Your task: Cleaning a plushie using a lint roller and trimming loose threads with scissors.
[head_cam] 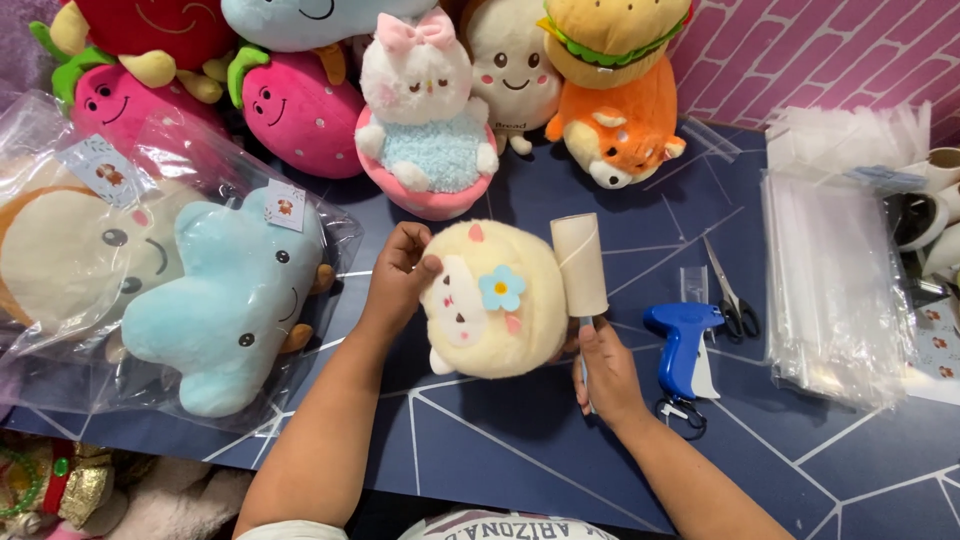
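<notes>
My left hand [398, 275] grips the left side of a round cream plush toy [492, 300] with a blue flower on it, held just above the dark blue table [500, 450]. My right hand [605, 368] holds the handle of a lint roller [580, 265], whose beige roll rests against the plush's right side.
A blue tagging gun [680, 340] and scissors [732, 295] lie right of my hands. A stack of clear plastic bags [830, 270] sits at the far right. Bagged plush toys [220, 300] lie on the left. Several unbagged plush toys [430, 120] line the back edge.
</notes>
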